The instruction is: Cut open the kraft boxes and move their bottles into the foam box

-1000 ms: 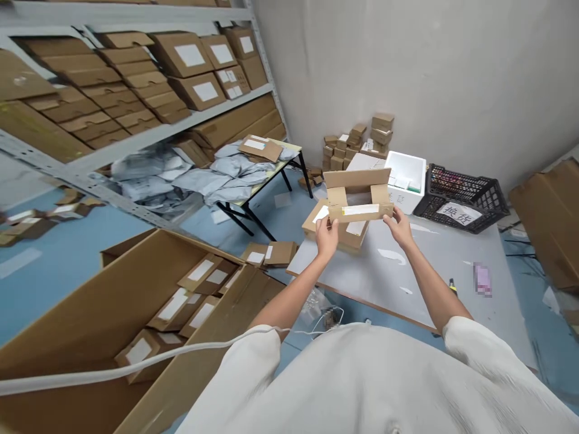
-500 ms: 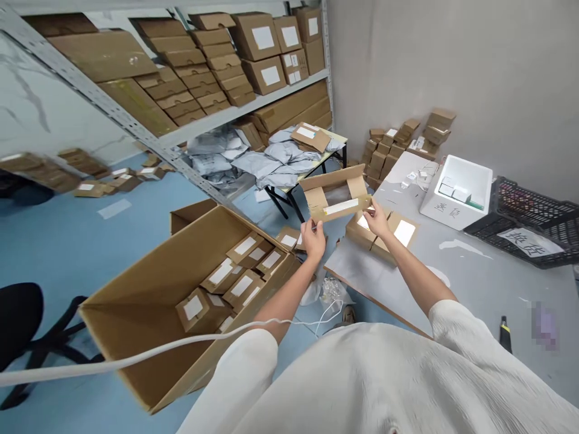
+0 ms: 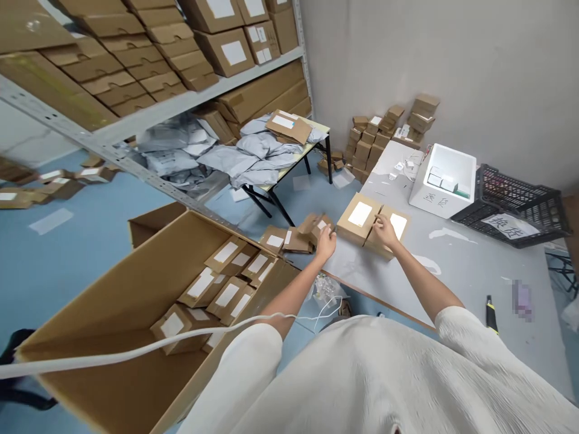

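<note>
Two closed cardboard boxes stand side by side at the table's left end, the left box and the right box, each with a white label. My right hand rests on the right box, its fingertips bent over the edge at the narrow dark gap between the two. My left hand hovers just left of the left box with fingers half bent and apart, and I see nothing in it. Beyond those fingers a small labelled carton shows blurred, among other cartons past the table edge.
A large open carton with several labelled boxes inside stands at my left, crossed by a white cable. On the grey table are a white foam box, a black crate and a utility knife. Shelves hold cartons.
The open carton that both hands held up has left them. My right hand has come down onto the right box, and my left hand is slightly further right. The view has shifted right.
</note>
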